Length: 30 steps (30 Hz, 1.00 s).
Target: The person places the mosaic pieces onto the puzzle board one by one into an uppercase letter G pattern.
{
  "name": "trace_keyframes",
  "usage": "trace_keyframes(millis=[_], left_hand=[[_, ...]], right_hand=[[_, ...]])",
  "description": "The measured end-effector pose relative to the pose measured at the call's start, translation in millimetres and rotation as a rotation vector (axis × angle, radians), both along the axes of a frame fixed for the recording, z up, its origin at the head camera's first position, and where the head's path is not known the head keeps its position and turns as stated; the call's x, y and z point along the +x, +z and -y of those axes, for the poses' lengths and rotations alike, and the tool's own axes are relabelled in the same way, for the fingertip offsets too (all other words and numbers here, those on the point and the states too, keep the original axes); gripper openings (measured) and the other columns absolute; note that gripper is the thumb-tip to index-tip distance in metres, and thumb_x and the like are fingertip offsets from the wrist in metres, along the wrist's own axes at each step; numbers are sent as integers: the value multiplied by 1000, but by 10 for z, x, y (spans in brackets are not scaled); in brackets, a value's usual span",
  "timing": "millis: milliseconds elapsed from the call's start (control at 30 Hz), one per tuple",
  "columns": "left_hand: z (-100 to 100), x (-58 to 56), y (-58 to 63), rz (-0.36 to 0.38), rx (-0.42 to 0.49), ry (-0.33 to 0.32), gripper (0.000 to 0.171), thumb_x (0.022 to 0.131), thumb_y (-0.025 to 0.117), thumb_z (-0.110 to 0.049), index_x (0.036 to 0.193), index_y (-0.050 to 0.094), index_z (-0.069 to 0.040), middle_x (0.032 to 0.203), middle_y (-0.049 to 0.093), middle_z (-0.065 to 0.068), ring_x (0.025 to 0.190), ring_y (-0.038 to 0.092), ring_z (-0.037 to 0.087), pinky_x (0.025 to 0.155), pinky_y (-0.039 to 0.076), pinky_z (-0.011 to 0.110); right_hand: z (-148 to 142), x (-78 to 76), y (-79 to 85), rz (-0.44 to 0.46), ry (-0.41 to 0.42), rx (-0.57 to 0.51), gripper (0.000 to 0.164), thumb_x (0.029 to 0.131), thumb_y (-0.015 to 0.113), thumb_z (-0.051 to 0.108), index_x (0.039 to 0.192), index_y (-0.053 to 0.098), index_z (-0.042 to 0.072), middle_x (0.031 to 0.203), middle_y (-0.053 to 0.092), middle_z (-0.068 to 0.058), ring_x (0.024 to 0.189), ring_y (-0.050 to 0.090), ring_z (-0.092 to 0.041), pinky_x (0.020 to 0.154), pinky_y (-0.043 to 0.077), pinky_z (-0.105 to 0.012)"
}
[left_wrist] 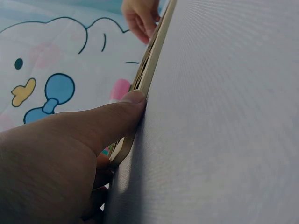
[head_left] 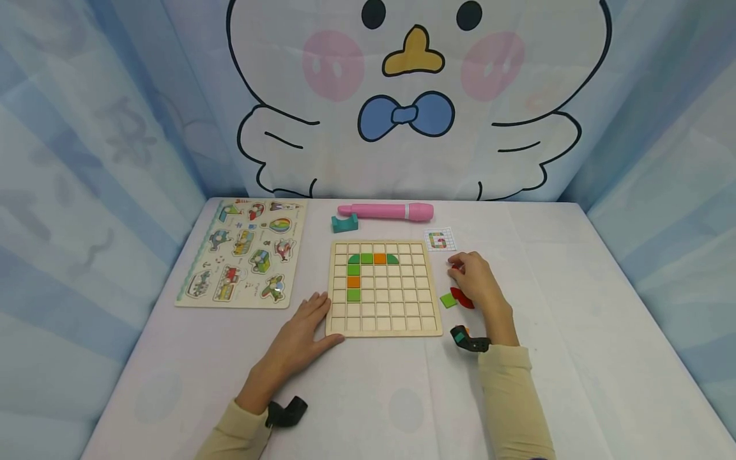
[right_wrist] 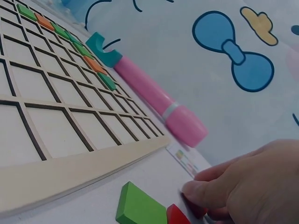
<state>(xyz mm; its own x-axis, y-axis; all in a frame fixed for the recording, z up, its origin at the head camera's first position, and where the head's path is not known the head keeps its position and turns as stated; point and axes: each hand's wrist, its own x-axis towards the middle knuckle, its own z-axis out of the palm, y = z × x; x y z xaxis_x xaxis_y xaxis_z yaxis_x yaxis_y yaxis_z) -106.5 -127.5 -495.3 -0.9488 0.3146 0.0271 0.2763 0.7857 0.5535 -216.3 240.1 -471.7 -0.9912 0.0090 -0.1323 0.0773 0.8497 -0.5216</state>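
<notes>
A wooden grid board point(head_left: 397, 313) lies on the table, with green and orange tiles point(head_left: 353, 282) set in a row and a column at its upper left. My left hand point(head_left: 299, 338) rests at the board's lower left corner, thumb along the near edge, fingers along the left side. Right of the board, my right hand point(head_left: 478, 281) pinches a small red piece point(right_wrist: 194, 208), mostly covered by the fingers. Close by lie another red piece point(head_left: 462, 298) and a green square tile point(head_left: 448, 300). A small pattern card point(head_left: 440, 239) showing a coloured shape lies just beyond this hand.
A pink pen-like stick point(head_left: 385, 211) and a teal curved piece point(head_left: 345, 223) lie behind the board. On the left is a picture puzzle board point(head_left: 238, 255). A printed curtain point(head_left: 402, 153) closes off the back. An orange bit point(head_left: 467, 331) shows beside the right wrist camera.
</notes>
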Motion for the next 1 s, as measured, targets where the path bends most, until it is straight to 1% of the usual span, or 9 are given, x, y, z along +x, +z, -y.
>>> trace_keyframes(millis=[167, 400, 633, 867, 1000], left_hand=[[-4, 5, 9, 16, 4, 7, 81, 89, 73, -46, 150, 44, -1, 161, 39, 12, 153, 29, 30, 126, 27, 48], [-11, 5, 14, 21, 0, 13, 81, 89, 72, -46, 150, 44, -2, 161, 38, 12, 153, 29, 31, 126, 28, 49], [-6, 3, 13, 24, 3, 7, 81, 89, 73, -46, 150, 44, -2, 161, 38, 12, 153, 28, 30, 126, 27, 49], [5, 3, 10, 18, 0, -6, 83, 89, 72, -48, 151, 43, -1, 161, 37, 12, 153, 28, 30, 127, 26, 48], [8, 3, 13, 20, 1, -7, 83, 89, 72, -49, 151, 42, -2, 161, 37, 12, 153, 28, 30, 127, 25, 47]], right_hand=[[11, -2, -1, 7, -6, -2, 34, 100, 62, 14, 132, 61, 2, 125, 54, -23, 104, 52, -32, 104, 53, -48], [2, 4, -16, 19, -25, -18, 31, 99, 63, 15, 127, 64, 1, 123, 52, -23, 104, 51, -32, 100, 54, -47], [-21, -1, -29, 8, -20, -37, 29, 99, 63, 16, 124, 61, 1, 118, 60, -20, 100, 54, -31, 98, 55, -46], [-3, 19, -6, -43, 2, -37, 27, 101, 59, 13, 125, 62, 1, 118, 59, -20, 100, 53, -31, 101, 54, -47], [17, 25, 12, -84, 37, -16, 29, 102, 58, 12, 128, 64, 1, 117, 59, -20, 98, 53, -30, 94, 55, -45]])
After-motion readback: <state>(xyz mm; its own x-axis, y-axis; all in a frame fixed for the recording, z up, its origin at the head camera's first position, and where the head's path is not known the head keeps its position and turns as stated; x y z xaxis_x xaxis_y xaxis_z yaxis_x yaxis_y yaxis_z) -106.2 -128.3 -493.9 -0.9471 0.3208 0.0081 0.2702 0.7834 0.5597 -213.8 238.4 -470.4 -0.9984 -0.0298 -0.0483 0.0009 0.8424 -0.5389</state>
